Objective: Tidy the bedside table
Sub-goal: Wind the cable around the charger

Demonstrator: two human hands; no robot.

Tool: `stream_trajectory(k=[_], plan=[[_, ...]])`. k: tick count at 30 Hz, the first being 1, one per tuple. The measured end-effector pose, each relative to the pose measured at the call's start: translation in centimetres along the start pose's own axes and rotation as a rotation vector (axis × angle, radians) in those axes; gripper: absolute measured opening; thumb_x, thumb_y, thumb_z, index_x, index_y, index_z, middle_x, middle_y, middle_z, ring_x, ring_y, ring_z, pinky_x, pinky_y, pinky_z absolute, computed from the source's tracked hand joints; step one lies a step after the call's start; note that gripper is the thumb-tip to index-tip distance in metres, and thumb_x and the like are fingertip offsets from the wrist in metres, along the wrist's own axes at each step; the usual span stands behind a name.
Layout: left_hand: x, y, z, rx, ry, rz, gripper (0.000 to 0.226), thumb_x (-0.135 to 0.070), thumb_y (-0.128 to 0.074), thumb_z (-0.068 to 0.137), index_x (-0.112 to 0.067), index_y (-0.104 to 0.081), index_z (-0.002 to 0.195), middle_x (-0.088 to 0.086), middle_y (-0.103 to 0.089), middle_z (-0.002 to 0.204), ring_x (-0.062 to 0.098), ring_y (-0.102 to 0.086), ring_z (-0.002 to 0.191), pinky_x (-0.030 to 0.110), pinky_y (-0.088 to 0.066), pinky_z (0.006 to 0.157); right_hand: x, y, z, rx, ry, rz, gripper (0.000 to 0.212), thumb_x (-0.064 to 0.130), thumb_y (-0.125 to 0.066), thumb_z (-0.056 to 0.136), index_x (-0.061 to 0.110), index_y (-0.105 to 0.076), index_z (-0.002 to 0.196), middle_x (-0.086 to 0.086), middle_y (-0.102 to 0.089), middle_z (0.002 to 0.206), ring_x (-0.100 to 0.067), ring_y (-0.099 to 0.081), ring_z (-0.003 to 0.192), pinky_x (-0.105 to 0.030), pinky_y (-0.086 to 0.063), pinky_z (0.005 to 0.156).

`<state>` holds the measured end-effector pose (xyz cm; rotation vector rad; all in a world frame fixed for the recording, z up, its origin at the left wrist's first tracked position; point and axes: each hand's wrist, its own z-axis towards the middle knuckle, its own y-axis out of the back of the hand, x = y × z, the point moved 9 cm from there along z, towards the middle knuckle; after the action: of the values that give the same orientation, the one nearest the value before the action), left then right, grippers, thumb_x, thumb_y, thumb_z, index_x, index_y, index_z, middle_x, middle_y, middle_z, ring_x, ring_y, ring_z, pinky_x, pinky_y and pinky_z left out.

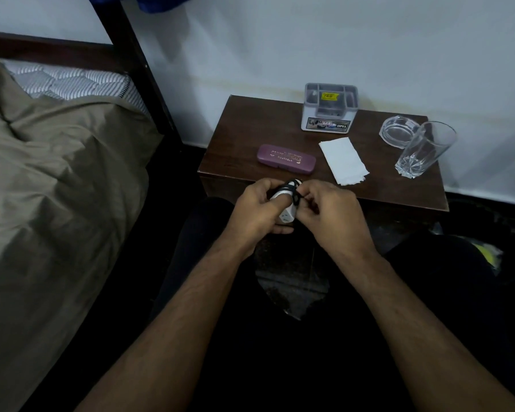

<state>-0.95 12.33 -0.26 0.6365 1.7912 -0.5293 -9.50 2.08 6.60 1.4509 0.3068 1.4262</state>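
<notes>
A white charger plug point(286, 212) wrapped with a black cable point(293, 190) sits in my left hand point(257, 211), which grips it just in front of the dark wooden bedside table point(238, 138). My right hand point(332, 214) pinches the black cable against the plug. On the table lie a purple glasses case point(286, 159), a white folded tissue point(342, 163), a clear drinking glass point(425, 150), a glass ashtray point(397, 130) and a grey organiser box point(330, 108) at the back.
A bed with an olive cover point(51, 188) fills the left side, with a dark bedpost point(140, 60) beside the table. A white wall point(339, 40) stands behind. My dark-clothed knees point(428, 263) are below the table's front edge.
</notes>
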Motion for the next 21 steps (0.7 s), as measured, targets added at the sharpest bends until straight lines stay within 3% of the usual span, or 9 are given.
stream_trajectory(k=[3,6,8,10,15,19,21], plan=[[0.0,-0.5,-0.1,0.066,0.017,0.006,0.019,-0.019,-0.062,0.102,-0.014,-0.064,0.120,0.024,-0.076,0.107,0.039,-0.078,0.086,0.035,-0.064,0.062,-1.1,-0.4,0.1,0.095,0.042,0.094,0.021,0.004,-0.066,0.089,0.008,-0.070,0.109,-0.001,-0.064,0.101,-0.023,-0.065,0.093,-0.028,-0.049,0.083],[-0.2,-1.3,-0.2,0.159,0.036,0.010,0.021,-0.024,-0.058,0.106,-0.012,-0.062,0.122,0.020,-0.078,0.097,0.037,-0.079,0.078,0.035,-0.065,0.062,-1.8,0.1,0.2,0.048,0.115,-0.028,0.022,0.003,-0.065,0.091,0.012,-0.068,0.111,-0.004,-0.054,0.107,-0.023,-0.054,0.105,-0.032,-0.046,0.087],[-0.4,-1.6,-0.2,0.179,0.048,0.002,0.018,-0.026,-0.054,0.108,-0.014,-0.064,0.116,0.013,-0.078,0.090,0.034,-0.079,0.072,0.032,-0.064,0.056,-2.0,0.6,0.2,-0.010,0.084,0.023,0.028,0.005,-0.068,0.089,0.017,-0.064,0.114,0.000,-0.053,0.108,-0.014,-0.055,0.101,-0.030,-0.049,0.083],[-0.5,-1.7,-0.1,0.180,0.051,0.007,0.021,-0.028,-0.050,0.109,-0.012,-0.064,0.110,0.011,-0.077,0.081,0.034,-0.078,0.064,0.029,-0.060,0.049,-2.1,0.6,0.3,-0.021,0.040,0.163,0.034,0.004,-0.070,0.087,0.020,-0.060,0.116,0.004,-0.055,0.103,-0.003,-0.054,0.089,-0.021,-0.047,0.078],[-0.6,-1.7,0.0,0.143,-0.005,0.139,0.028,-0.027,-0.044,0.111,-0.009,-0.063,0.102,0.013,-0.071,0.061,0.028,-0.069,0.046,0.026,-0.054,0.040,-2.9,0.3,0.2,0.039,-0.034,0.351,0.022,0.008,-0.079,0.083,0.019,-0.070,0.099,0.006,-0.061,0.095,0.001,-0.055,0.081,-0.005,-0.040,0.075],[-0.9,-1.5,0.1,0.119,-0.021,0.095,0.030,-0.024,-0.044,0.110,-0.002,-0.064,0.106,0.008,-0.069,0.060,0.028,-0.067,0.045,0.026,-0.052,0.040,-2.5,0.0,0.1,0.108,0.032,0.340,0.037,0.022,-0.082,0.084,0.018,-0.070,0.118,0.004,-0.058,0.111,0.008,-0.055,0.097,-0.003,-0.039,0.084],[-1.1,-1.4,0.2,0.099,-0.017,0.033,0.028,-0.024,-0.045,0.110,-0.004,-0.065,0.110,0.007,-0.069,0.059,0.027,-0.068,0.045,0.025,-0.052,0.041,-2.6,0.0,0.1,0.107,0.031,0.321,0.048,0.034,-0.077,0.087,0.020,-0.064,0.131,0.003,-0.054,0.121,0.003,-0.054,0.110,-0.011,-0.042,0.095]])
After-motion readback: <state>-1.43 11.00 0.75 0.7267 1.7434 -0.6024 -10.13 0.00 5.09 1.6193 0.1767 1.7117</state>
